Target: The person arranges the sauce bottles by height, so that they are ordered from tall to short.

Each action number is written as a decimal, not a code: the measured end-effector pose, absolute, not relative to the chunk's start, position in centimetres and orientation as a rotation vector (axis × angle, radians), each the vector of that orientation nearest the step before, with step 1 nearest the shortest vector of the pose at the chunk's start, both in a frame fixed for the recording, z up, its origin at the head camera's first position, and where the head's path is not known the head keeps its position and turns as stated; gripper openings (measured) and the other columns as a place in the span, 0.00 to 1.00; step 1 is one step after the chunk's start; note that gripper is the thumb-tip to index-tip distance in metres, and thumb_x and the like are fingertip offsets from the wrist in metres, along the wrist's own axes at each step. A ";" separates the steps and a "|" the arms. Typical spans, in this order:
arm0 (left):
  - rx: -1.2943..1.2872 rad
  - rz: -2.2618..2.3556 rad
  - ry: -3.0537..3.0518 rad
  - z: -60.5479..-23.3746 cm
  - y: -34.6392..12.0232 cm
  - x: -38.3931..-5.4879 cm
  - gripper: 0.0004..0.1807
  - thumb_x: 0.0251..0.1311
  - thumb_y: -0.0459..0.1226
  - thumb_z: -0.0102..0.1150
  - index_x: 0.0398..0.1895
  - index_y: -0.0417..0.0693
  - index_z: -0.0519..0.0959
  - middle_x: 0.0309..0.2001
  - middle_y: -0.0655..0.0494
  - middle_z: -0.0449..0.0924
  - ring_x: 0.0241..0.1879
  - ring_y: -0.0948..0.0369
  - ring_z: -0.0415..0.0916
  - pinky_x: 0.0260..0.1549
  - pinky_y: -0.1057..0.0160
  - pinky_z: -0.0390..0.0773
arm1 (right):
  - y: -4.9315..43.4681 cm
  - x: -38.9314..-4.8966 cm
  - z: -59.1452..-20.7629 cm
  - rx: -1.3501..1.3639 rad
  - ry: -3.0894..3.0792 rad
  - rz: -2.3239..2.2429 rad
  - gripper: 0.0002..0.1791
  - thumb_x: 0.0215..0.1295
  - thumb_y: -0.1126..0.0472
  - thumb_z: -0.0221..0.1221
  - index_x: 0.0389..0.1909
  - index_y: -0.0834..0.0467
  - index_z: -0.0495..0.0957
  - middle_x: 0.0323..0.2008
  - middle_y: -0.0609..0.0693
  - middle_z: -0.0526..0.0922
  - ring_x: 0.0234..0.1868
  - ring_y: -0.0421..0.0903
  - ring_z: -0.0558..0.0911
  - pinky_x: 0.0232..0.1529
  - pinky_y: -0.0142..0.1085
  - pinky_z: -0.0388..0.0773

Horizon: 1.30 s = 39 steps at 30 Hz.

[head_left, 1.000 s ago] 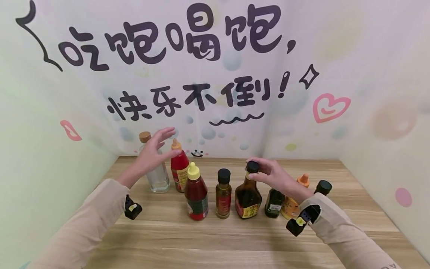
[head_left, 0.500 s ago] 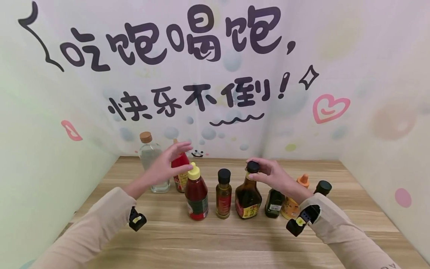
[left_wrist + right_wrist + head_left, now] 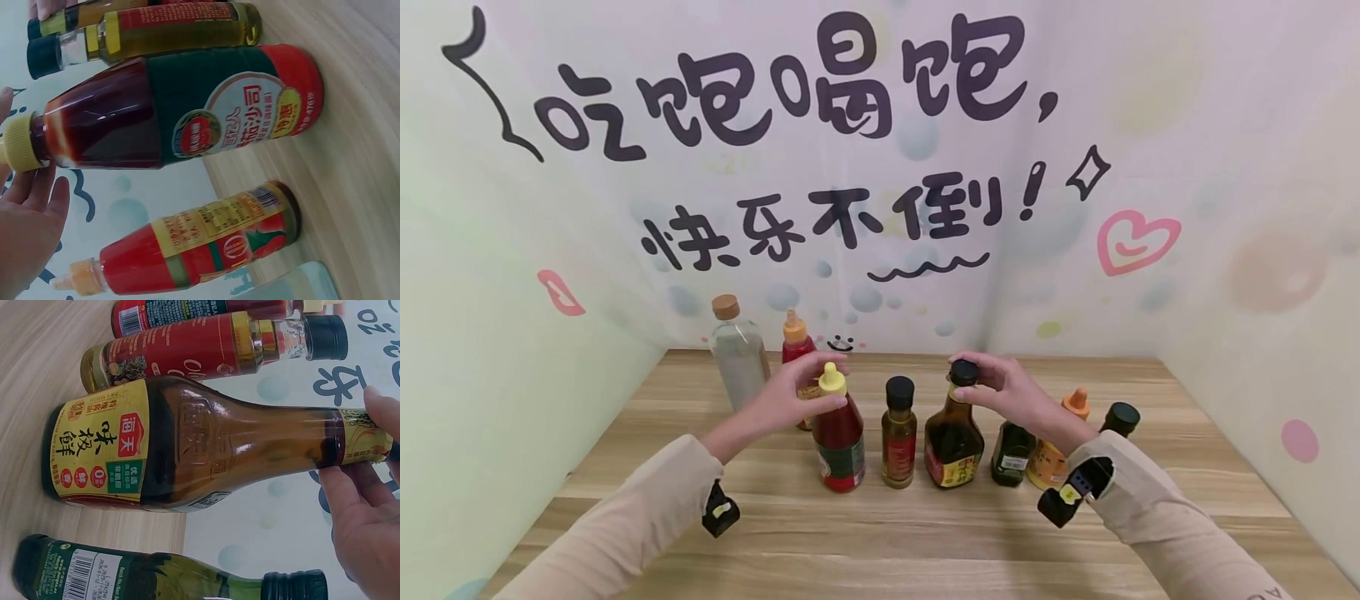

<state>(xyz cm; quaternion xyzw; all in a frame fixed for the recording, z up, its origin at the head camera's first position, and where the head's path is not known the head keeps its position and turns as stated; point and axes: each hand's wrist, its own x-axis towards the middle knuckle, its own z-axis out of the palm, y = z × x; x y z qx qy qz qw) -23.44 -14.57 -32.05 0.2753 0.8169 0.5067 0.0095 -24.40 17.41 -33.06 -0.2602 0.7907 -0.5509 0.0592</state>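
My left hand (image 3: 786, 398) curls round the yellow-capped neck of a ketchup bottle (image 3: 838, 442), thumb in front and fingers behind. In the left wrist view, this ketchup bottle (image 3: 156, 115) has a dark green and red label, and the fingers (image 3: 40, 190) lie at its neck. My right hand (image 3: 1011, 396) grips the neck of a brown soy sauce bottle (image 3: 955, 442) just under its black cap. A yellow label covers the lower part of the soy sauce bottle (image 3: 100, 450) in the right wrist view. Both bottles stand upright on the table.
An olive oil bottle (image 3: 898, 437) stands between the two held bottles. Behind the left hand are a clear, cork-coloured-capped bottle (image 3: 737, 358) and a red squeeze bottle (image 3: 797, 346). To the right are a green bottle (image 3: 1011, 458), an orange-capped bottle (image 3: 1048, 462) and a black-capped bottle (image 3: 1122, 419).
My left hand has moved right and down from near the red squeeze bottle to the neck of the ketchup bottle. My right hand has stayed on the soy sauce bottle.
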 end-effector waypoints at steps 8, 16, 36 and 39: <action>0.823 1.639 2.506 -33.4 -14.4 -23.8 0.24 0.51 0.36 0.61 0.52 0.40 0.69 0.50 0.42 0.73 0.48 0.51 0.71 0.46 0.53 0.72 | 17.4 -24.4 -33.0 -0.784 2.400 -1.648 0.24 0.57 0.59 0.59 0.55 0.57 0.67 0.48 0.60 0.73 0.47 0.51 0.75 0.42 0.36 0.74; 0.727 1.683 2.489 -33.7 -14.4 -23.9 0.24 0.51 0.36 0.62 0.51 0.38 0.70 0.50 0.43 0.73 0.49 0.51 0.71 0.47 0.52 0.71 | 17.4 -24.5 -33.1 -0.794 2.394 -1.651 0.24 0.57 0.60 0.58 0.55 0.57 0.67 0.48 0.62 0.72 0.48 0.52 0.75 0.42 0.35 0.74; 0.654 1.710 2.375 -35.1 -14.5 -24.3 0.24 0.53 0.40 0.60 0.52 0.40 0.71 0.51 0.45 0.73 0.49 0.52 0.71 0.46 0.53 0.71 | 17.4 -24.5 -33.1 -0.795 2.405 -1.668 0.24 0.57 0.60 0.59 0.55 0.57 0.67 0.46 0.59 0.74 0.46 0.52 0.75 0.41 0.35 0.75; 0.611 1.712 2.378 -35.2 -14.5 -24.3 0.23 0.53 0.41 0.60 0.52 0.42 0.71 0.50 0.47 0.73 0.48 0.52 0.72 0.45 0.53 0.72 | 17.4 -24.5 -33.1 -0.789 2.402 -1.668 0.25 0.56 0.59 0.59 0.55 0.57 0.67 0.47 0.59 0.74 0.47 0.52 0.75 0.41 0.35 0.75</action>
